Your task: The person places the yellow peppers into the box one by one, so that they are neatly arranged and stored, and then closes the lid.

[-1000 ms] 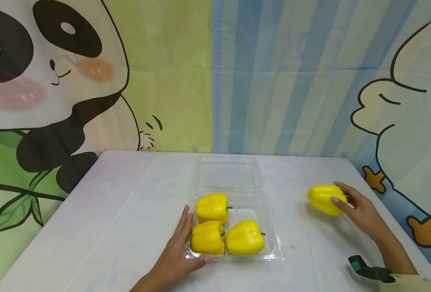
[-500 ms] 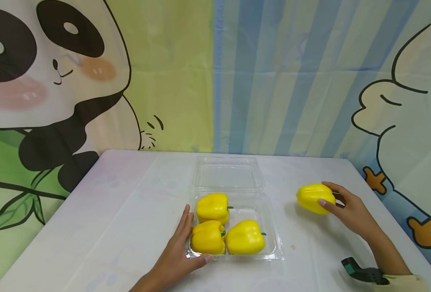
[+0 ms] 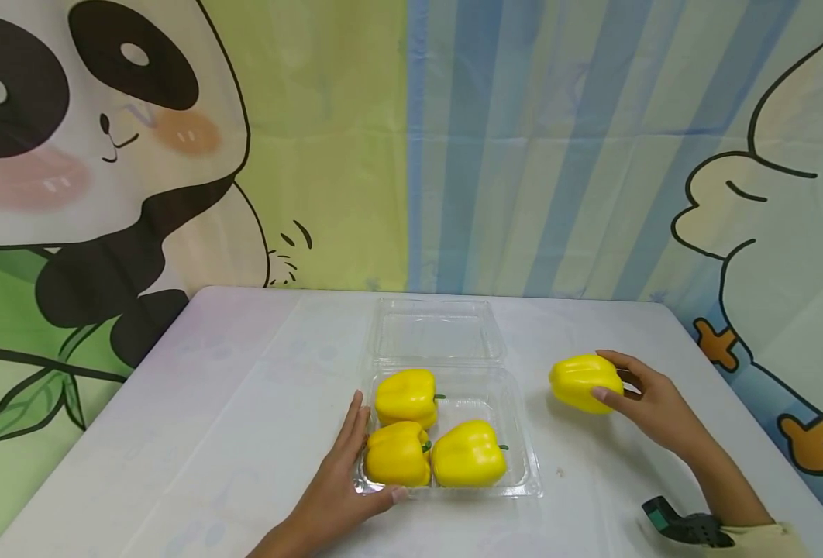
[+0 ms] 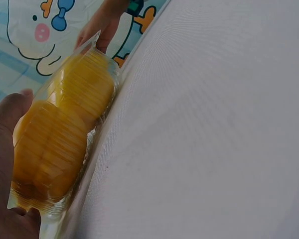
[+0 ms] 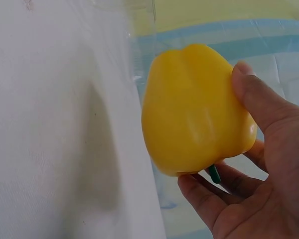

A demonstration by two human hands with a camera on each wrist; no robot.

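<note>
In the head view my right hand (image 3: 652, 399) holds a yellow bell pepper (image 3: 582, 384) above the table, to the right of a clear plastic clamshell box (image 3: 523, 465). Thumb and fingers grip its stem end; the green stem (image 5: 214, 173) shows between them in the right wrist view. Inside the box's near half lie three more yellow bell peppers (image 3: 469, 453), two along the left side and one at the front right. My left hand (image 3: 331, 480) rests at the box's front left corner, fingers straight along the left wall and thumb on the front rim.
The box's lid (image 3: 439, 329) lies folded back flat, away from me. Everything stands on a white-covered table (image 3: 244, 411) with a printed cartoon curtain (image 3: 328, 139) behind it. A dark band with a green part (image 3: 686, 525) is on my right wrist.
My right hand has moved left with the bell pepper, closer to the box. The left hand and the bell peppers in the box stay where they were.
</note>
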